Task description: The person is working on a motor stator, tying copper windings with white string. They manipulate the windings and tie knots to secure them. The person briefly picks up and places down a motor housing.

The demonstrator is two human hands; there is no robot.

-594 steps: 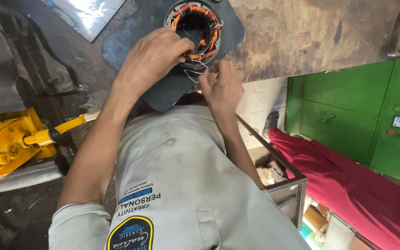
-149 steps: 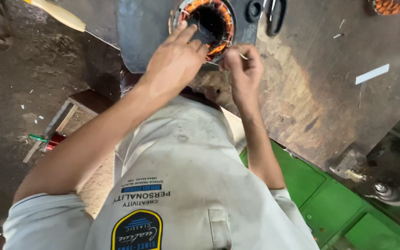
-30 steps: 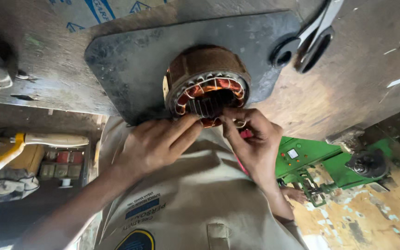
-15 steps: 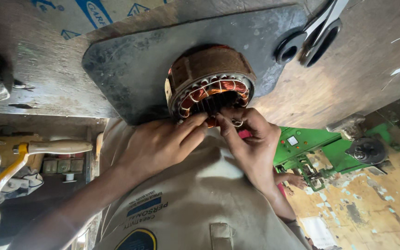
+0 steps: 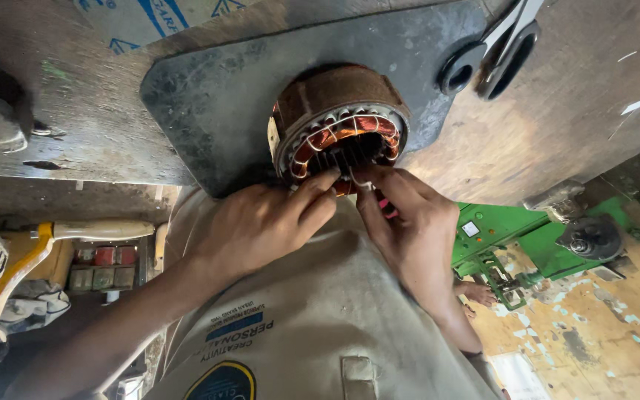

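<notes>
Stator with copper windings stands on a dark mat, and everything else sits around it. Biggest is the worn wooden bench spreading behind and beside the stator, the mat lying flat on it. Below the stator, at the bench edge, the person's beige shirt fills the near view. Down and to the right of the stator lies a green machine on the floor; down and to the left, well apart, a yellow tool with a pale handle. Up and to the right of the stator, on the bench just past the mat's corner, lie black-handled scissors.

Left hand rests against the stator's near rim, fingers loosely curled, the fingertips pinching at the windings beside a thin white wire. Right hand comes in just beside it, fingers closed narrowly on that wire where it loops out of the near edge of the core; something pink shows under its fingers, too hidden to name.

Against half a second ago, both hands keep the same spot at the stator's near rim, though the left fingertips have crept a little closer to the wire. The view has drifted slightly, so the scissors sit nearer the top edge.
</notes>
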